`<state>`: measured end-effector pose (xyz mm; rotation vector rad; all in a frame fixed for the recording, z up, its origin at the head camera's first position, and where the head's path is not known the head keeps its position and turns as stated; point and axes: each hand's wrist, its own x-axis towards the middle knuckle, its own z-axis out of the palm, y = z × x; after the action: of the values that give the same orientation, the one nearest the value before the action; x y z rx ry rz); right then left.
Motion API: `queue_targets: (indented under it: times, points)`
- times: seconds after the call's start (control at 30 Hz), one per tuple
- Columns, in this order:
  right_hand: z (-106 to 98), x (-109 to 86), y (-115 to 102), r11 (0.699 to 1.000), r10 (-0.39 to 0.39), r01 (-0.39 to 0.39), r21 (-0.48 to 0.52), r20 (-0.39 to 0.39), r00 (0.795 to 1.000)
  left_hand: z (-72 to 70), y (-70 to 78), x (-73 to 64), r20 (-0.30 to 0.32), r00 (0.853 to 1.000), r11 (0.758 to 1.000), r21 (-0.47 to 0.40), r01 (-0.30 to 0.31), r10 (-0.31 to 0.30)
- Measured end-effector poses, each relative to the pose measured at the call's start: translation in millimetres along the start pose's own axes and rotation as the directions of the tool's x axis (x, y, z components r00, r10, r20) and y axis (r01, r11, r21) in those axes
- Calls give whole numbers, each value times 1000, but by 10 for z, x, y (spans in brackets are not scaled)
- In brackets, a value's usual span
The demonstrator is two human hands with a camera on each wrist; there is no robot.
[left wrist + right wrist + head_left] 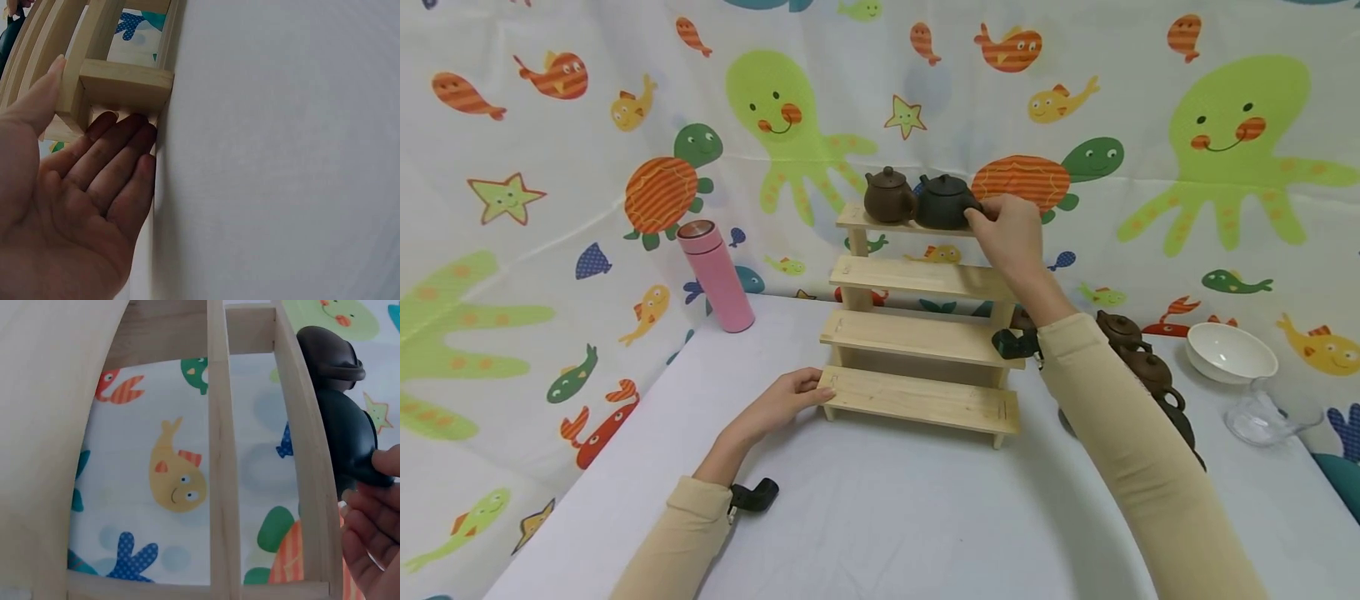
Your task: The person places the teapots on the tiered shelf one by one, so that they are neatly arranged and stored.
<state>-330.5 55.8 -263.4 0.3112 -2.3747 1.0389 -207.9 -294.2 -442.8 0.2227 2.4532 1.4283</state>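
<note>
A pale wooden stepped shelf [917, 333] stands on the white-covered table. On its top tier sit a brown teapot [889, 197] and, to its right, a black teapot [945, 204]. My right hand [1011, 237] pinches the black teapot at its right-hand end between thumb and fingers; in the right wrist view the thumb lies over that part of the black teapot [347, 434]. At the left end of the lowest tier, my left hand [786, 398] grips the board, thumb on top. In the left wrist view its fingers [122, 153] reach under the board's end.
Several brown teapots [1150, 371] stand to the right, partly hidden by my right sleeve. Beyond them are a white bowl [1231, 354] and a clear glass vessel [1262, 417]. A pink bottle [718, 279] stands at the back left, before a patterned curtain [917, 100].
</note>
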Motion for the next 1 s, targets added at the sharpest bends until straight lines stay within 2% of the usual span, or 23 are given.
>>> queue_targets:
  times: [0.2, 0.47, 0.67, 1.0]
  points:
    - [-86, -121, 104, 999, -46, 46, 1, -20, 999, 24, 8, 20, -5, 1000, 1000, 5, 1, -1]
    - [-172, -418, 313, 991, -127, 130, 29, -85, 988, 17, 17, 18, -10, 1000, 1000, 25, 10, -9]
    - [-230, -709, 463, 989, -124, 134, 59, -141, 982, 13, 1, 27, -14, 1000, 999, 31, 14, -14]
    - [-475, -1192, 784, 994, -82, 90, 58, -132, 988, 25, 0, 43, -15, 1000, 998, 59, 8, -8]
